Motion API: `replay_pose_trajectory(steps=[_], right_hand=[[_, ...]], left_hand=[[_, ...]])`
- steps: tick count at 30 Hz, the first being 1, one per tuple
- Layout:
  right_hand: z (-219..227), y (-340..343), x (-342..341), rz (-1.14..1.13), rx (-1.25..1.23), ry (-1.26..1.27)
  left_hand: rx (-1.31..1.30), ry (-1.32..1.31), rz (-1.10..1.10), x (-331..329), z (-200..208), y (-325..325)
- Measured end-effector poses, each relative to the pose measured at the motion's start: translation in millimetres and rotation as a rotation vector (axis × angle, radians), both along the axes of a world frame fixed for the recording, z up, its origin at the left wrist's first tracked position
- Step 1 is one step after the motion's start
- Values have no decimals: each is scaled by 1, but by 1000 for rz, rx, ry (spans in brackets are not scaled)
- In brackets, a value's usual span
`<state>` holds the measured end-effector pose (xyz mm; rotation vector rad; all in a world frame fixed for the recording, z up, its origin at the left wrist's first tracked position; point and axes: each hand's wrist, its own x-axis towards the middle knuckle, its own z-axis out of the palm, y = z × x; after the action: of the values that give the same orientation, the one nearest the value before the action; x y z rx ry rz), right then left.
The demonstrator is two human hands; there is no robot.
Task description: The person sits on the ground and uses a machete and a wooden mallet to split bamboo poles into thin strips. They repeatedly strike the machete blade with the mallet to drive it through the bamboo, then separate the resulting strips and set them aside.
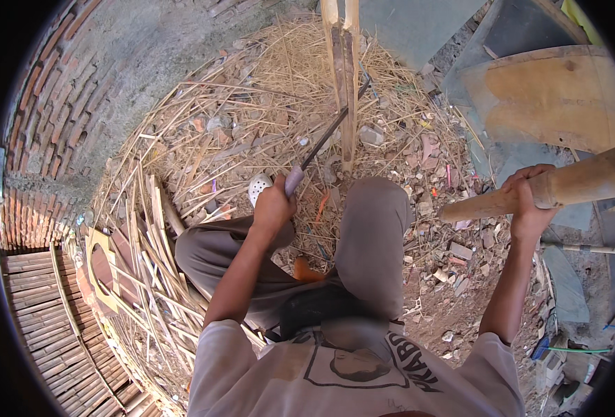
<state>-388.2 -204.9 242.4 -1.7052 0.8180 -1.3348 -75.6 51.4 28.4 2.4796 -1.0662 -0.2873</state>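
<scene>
The left hand (272, 211) gripped the pale handle (294, 181) of a long dark blade (325, 138), which slanted toward the far side across a split bamboo piece (349, 135). The right hand (530, 203) clasped a thick bamboo pole (592, 176). Straw (297, 52) and rubble (460, 251) littered the ground; a brick wall (50, 118) stood far left, bamboo slats (39, 313) near left.

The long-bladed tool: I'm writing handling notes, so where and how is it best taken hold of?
Probably by its pale handle, from the near left side: that end lies nearest, while the narrow dark blade slants away, forward and right, toward the split bamboo. The left hand's grip is there.
</scene>
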Motion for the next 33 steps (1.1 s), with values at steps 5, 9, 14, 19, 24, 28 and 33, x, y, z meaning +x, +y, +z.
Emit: replay_pose_trajectory(steps=[5, 9, 14, 19, 24, 28, 33], right_hand=[[-229, 15, -30, 212, 679, 1157], [-191, -4, -57, 328, 689, 956], [-3, -17, -46, 99, 279, 707], [50, -26, -37, -19, 8, 251], [-167, -21, -17, 8, 370, 421], [-272, 7, -60, 248, 850, 1098], [-160, -31, -60, 258, 699, 872]], left_hand=[[119, 11, -2, -2, 7, -13], [157, 27, -78, -3, 4, -12], [91, 59, -37, -12, -7, -1], [93, 112, 9, -20, -11, -6], [83, 117, 40, -16, -13, -5], [160, 104, -12, 0, -15, -13], [110, 97, -21, 0, -44, -23]])
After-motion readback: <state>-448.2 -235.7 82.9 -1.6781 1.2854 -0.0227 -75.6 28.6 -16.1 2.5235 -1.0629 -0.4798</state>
